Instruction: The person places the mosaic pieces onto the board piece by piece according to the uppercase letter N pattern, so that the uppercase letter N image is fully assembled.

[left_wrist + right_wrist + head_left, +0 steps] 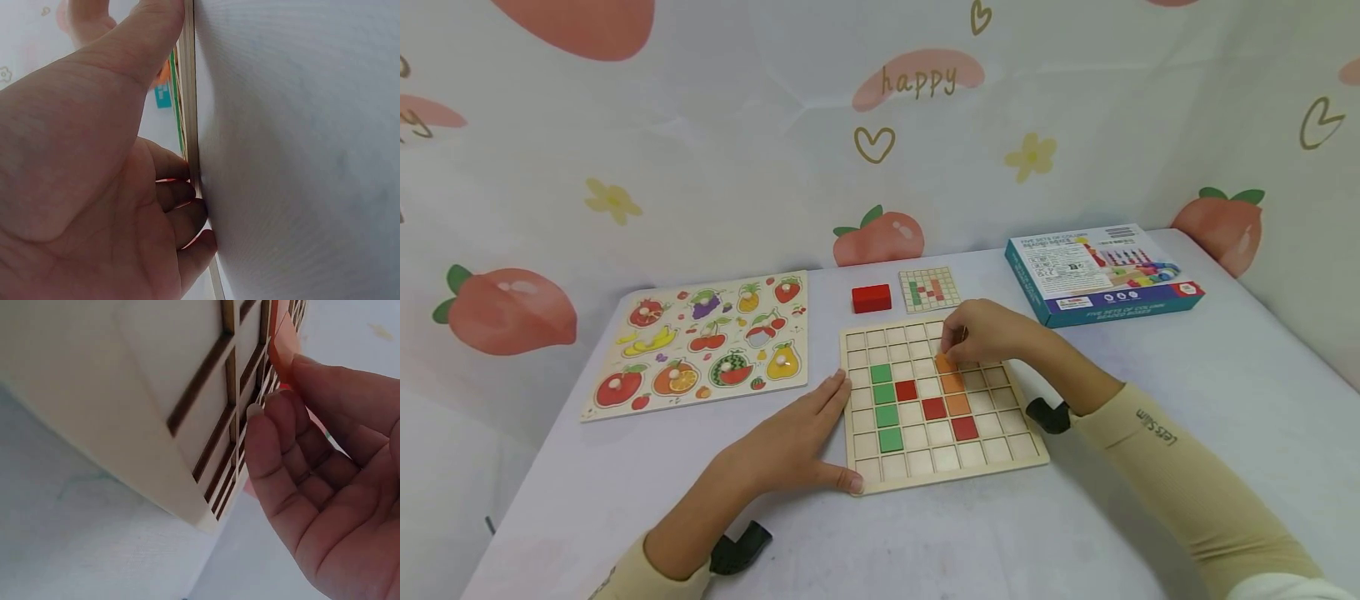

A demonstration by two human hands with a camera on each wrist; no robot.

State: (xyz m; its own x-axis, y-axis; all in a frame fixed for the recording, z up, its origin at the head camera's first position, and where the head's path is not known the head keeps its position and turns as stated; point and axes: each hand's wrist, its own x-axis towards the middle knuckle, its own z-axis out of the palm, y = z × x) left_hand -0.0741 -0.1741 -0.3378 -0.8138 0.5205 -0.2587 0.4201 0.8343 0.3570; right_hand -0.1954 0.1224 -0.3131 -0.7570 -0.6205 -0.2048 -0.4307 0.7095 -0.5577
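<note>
A wooden grid board point(940, 479) lies on the table with green tiles point(886, 415), red tiles point(934, 408) and orange tiles point(957, 404) in its squares. My left hand point(786, 442) rests at the board's left side, fingers stretched along the edge and thumb on the near left corner. Over the upper right part, my right hand point(992, 331) pinches an orange square tile point(286, 347) between thumb and fingers. That tile stands tilted at a square above the orange ones, in line with them. Behind the board lies a small pattern card point(929, 289) with coloured squares.
A red block or stack of red tiles point(871, 298) sits left of the card. At the left lies a fruit peg puzzle point(700, 342). A boxed bead set point(1101, 271) lies at the back right, near the patterned backdrop point(760, 167).
</note>
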